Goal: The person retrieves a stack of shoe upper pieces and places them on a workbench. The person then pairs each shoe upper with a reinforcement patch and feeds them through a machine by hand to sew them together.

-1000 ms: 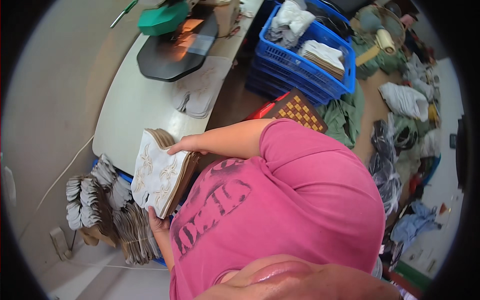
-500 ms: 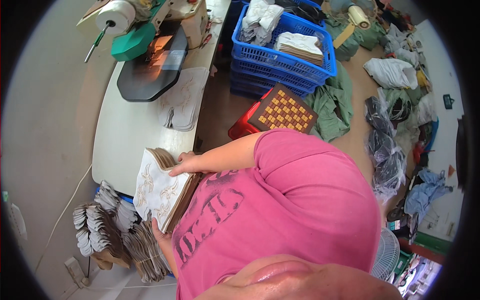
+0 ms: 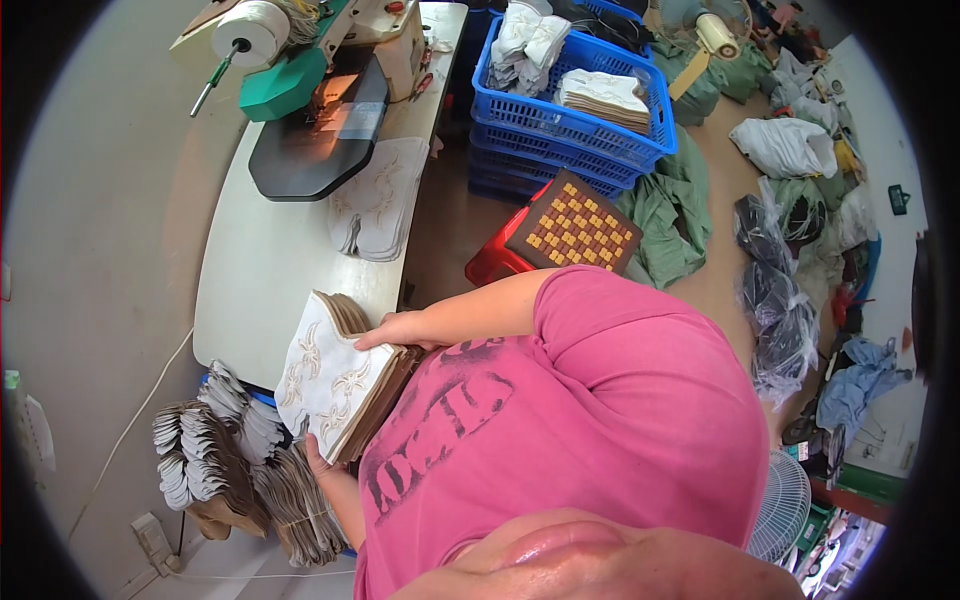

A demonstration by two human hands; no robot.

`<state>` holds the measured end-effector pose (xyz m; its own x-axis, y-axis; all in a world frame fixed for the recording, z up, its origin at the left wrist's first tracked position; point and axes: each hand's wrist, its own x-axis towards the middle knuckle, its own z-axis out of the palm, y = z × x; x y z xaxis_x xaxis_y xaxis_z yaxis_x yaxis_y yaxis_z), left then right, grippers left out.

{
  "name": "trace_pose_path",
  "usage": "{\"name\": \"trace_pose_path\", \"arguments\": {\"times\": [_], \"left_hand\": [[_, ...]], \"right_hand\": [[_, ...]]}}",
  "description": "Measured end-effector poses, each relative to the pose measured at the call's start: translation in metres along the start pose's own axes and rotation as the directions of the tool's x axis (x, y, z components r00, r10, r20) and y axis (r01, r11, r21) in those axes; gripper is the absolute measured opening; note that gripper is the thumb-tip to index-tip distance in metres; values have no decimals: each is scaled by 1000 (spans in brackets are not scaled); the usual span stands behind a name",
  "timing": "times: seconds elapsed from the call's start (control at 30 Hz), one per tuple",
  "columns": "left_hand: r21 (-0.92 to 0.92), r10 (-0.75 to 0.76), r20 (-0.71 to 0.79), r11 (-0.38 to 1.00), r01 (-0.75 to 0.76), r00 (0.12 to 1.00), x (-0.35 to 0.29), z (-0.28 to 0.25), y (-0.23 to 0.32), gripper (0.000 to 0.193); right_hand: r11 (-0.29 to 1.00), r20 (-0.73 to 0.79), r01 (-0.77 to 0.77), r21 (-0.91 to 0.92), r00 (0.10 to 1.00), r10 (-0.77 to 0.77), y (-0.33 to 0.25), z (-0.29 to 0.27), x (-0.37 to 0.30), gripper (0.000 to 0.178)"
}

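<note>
Just in front of the pink shirt (image 3: 600,420), near the table (image 3: 235,290), one thick stack of white embroidered pieces (image 3: 322,380) is pinched between two hands. It lies left of the right hand (image 3: 398,330), ahead of the left hand (image 3: 325,465); both touch it. Its long axis seems to run forward-back. Thumbs press on top; other fingers are mostly hidden. Also: one tabletop stack (image 3: 378,205), one stool (image 3: 578,228), one sewing machine (image 3: 388,55).
</note>
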<state>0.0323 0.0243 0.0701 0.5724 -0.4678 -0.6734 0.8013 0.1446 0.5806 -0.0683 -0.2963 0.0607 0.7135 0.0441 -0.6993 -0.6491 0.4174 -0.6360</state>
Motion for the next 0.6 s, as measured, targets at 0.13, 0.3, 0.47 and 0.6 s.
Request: {"name": "trace_pose_path", "arguments": {"times": [0.13,0.3,0.47,0.6], "left_hand": [[-60,-8,5,998,8,1000,16,-23,0,53],[20,15,128,1000,-18,992,63,-81,-11,92],[69,-39,241,997,23,970,65,-60,0,92],[98,-40,255,995,16,966,37,-27,10,94]], "right_hand": [[997,109,18,78,994,-26,10,-4,19,100],[1000,-22,3,19,1000,-2,16,-5,20,112],[999,-14,20,30,1000,-19,3,-10,-1,114],[983,94,60,175,993,-77,10,-17,-23,112]]}}
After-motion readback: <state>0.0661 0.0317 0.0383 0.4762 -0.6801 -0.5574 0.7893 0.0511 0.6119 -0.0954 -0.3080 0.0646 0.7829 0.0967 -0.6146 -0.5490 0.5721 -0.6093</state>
